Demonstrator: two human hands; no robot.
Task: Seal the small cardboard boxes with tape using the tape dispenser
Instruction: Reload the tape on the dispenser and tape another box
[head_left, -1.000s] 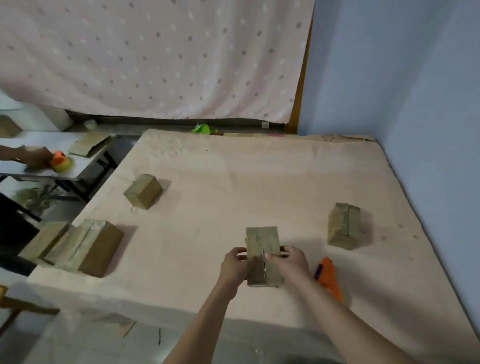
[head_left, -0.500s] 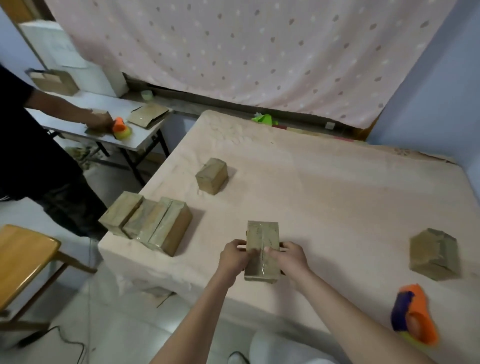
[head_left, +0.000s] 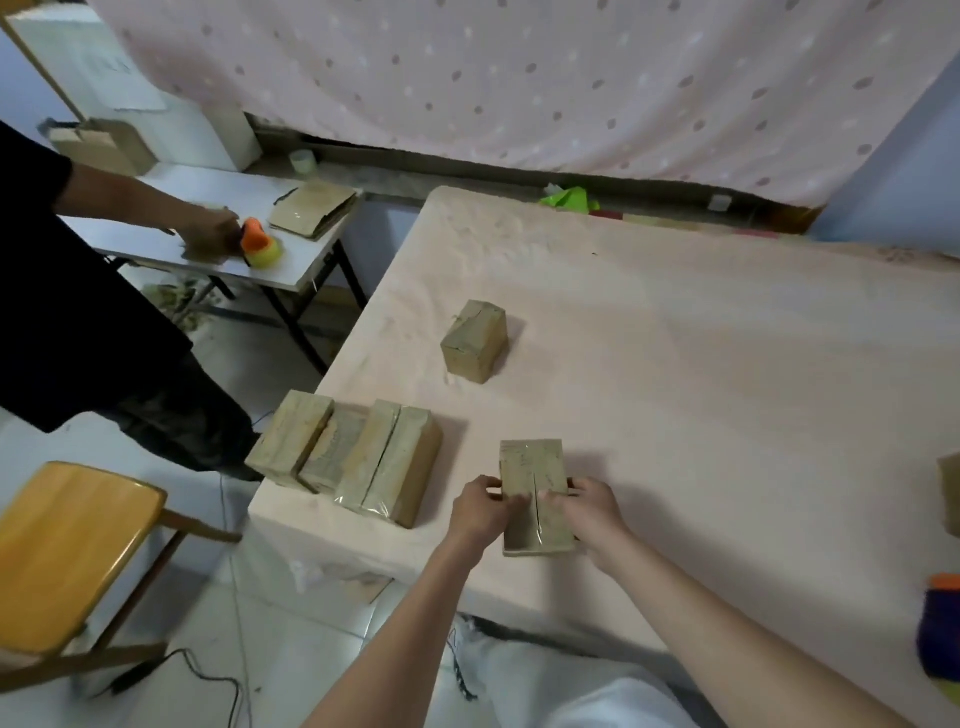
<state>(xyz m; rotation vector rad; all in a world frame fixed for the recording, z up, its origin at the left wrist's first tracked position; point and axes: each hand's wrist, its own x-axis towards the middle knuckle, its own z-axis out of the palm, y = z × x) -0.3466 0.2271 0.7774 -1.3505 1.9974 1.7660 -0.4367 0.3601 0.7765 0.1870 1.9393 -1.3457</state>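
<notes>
— What's at the far side?
— Dotted pink curtain (head_left: 519, 78) across the back; blue wall (head_left: 898, 171) far right; green scrap (head_left: 566, 198) on the floor below the curtain.

— And left?
— White side table (head_left: 291, 270) with flat cardboard (head_left: 311, 210) on it, white cabinet (head_left: 130, 83) behind. A person in dark clothes (head_left: 78, 312) stands beside it. Yellow chair (head_left: 67, 551) near left, black cable (head_left: 208, 680) on the tiled floor (head_left: 291, 649).

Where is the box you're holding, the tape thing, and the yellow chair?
Held box (head_left: 531, 467): head view, on its taped top face.
Tape dispenser (head_left: 943, 631): head view, right edge, on its purple body.
Yellow chair (head_left: 67, 551): head view, on its seat.
</notes>
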